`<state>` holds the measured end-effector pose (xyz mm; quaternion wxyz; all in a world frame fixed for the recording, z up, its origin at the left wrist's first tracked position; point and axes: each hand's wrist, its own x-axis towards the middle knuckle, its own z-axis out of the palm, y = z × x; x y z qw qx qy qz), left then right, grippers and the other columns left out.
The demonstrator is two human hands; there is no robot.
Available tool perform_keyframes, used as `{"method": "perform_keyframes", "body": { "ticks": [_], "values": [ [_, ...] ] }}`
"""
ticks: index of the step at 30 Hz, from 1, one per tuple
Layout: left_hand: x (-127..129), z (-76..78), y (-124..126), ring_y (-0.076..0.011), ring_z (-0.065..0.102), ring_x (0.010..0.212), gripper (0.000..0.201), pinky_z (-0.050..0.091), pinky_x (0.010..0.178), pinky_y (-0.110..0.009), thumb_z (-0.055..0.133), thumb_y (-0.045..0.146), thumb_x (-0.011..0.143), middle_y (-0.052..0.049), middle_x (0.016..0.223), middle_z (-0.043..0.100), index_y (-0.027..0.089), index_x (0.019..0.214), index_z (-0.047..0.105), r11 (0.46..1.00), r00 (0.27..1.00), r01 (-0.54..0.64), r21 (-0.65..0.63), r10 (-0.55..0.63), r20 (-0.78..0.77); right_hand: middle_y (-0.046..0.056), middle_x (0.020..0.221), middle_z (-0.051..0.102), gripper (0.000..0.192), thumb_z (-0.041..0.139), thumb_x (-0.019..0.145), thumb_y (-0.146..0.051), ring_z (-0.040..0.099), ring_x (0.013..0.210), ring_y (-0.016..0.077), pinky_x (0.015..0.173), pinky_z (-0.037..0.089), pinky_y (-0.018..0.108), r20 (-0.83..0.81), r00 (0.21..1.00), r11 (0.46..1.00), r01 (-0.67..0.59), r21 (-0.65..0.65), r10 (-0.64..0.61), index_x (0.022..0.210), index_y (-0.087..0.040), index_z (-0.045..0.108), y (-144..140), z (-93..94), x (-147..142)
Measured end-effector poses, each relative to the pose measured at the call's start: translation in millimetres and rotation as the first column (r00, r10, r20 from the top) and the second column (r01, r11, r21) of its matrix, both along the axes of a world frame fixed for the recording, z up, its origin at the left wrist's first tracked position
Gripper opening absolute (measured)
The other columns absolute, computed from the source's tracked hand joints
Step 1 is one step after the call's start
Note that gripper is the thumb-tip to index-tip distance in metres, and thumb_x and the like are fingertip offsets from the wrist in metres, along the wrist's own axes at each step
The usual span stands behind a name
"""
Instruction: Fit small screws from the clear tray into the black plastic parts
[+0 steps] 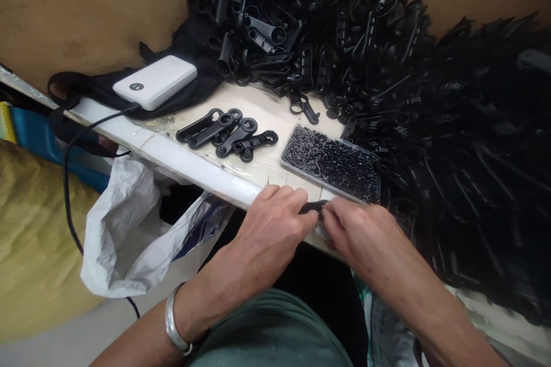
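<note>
At the table's front edge, my left hand [278,221] is closed round a black plastic part [314,206], of which only a short stretch shows. My right hand [359,229] pinches the other end of that part, its fingertips mostly hidden. Just beyond both hands lies a shallow clear box [287,165] filled with small dark metal and black pieces. To its left rests a small group of black plastic handle-like parts [236,136] with ring ends, some overlapping.
A large heap of black plastic parts [297,28] covers the back and right. A white power bank [155,81] with a black cable [71,155] sits on dark cloth at the left. An open white sack [116,229] hangs below the table edge [189,160].
</note>
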<state>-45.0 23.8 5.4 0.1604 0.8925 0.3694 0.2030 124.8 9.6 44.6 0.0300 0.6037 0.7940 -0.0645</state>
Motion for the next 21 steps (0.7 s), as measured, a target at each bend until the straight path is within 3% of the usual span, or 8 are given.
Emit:
{"method": "perform_keyframes", "body": {
  "ticks": [8, 13, 16, 18, 21],
  "values": [
    [1, 1.5, 1, -0.0195, 0.041, 0.077, 0.022, 0.032, 0.07, -0.036, 0.045, 0.007, 0.089, -0.004, 0.082, 0.049, 0.019, 0.085, 0.063, 0.999, 1.0, 0.024, 0.048, -0.025, 0.016, 0.004, 0.049, 0.054, 0.026, 0.057, 0.081, -0.005, 0.05, 0.041, 0.0165, 0.043, 0.028, 0.028, 0.136, 0.986, 0.978, -0.117, 0.17, 0.095, 0.059, -0.019, 0.054, -4, 3.9, -18],
    [-1, 2.8, 4, -0.019, 0.042, 0.076, 0.027, 0.033, 0.07, -0.036, 0.046, 0.012, 0.092, -0.004, 0.079, 0.05, 0.016, 0.066, 0.053, 0.996, 0.996, 0.084, 0.039, -0.083, -0.008, 0.004, 0.05, 0.054, 0.027, 0.059, 0.069, 0.006, 0.053, 0.042, 0.0177, 0.04, 0.023, 0.028, 0.249, 0.963, 0.983, -0.138, 0.118, 0.105, 0.058, -0.018, 0.055, -2, 9.4, -36],
    [-2, 5.6, 5, -0.0193, 0.042, 0.077, 0.024, 0.033, 0.071, -0.036, 0.044, 0.011, 0.092, -0.004, 0.08, 0.05, 0.016, 0.071, 0.055, 0.993, 0.993, 0.109, 0.052, -0.106, -0.058, 0.005, 0.057, 0.059, 0.027, 0.055, 0.062, 0.011, 0.055, 0.047, 0.0179, 0.042, 0.022, 0.028, 0.295, 0.946, 0.985, -0.16, 0.058, 0.136, 0.061, -0.016, 0.058, 4, 9.3, -30],
    [-3, 8.2, 4, -0.0198, 0.042, 0.078, 0.018, 0.034, 0.071, -0.037, 0.043, 0.009, 0.091, -0.003, 0.084, 0.049, 0.016, 0.083, 0.058, 0.99, 0.987, 0.12, 0.07, -0.111, -0.114, 0.003, 0.058, 0.059, 0.025, 0.055, 0.067, 0.008, 0.054, 0.048, 0.0151, 0.044, 0.025, 0.028, 0.179, 0.974, 0.99, -0.138, -0.005, 0.137, 0.061, -0.016, 0.057, 9, 8.0, -17],
    [-4, 12.7, 4, -0.0201, 0.041, 0.079, 0.018, 0.035, 0.07, -0.037, 0.044, 0.006, 0.089, -0.003, 0.088, 0.048, 0.016, 0.096, 0.057, 0.981, 0.968, 0.164, 0.101, -0.14, -0.208, -0.003, 0.053, 0.056, 0.029, 0.054, 0.083, -0.005, 0.051, 0.046, 0.0097, 0.047, 0.031, 0.023, -0.192, 0.981, 0.991, -0.056, -0.123, 0.031, 0.056, -0.017, 0.053, 12, 6.7, 7]
  ]
}}
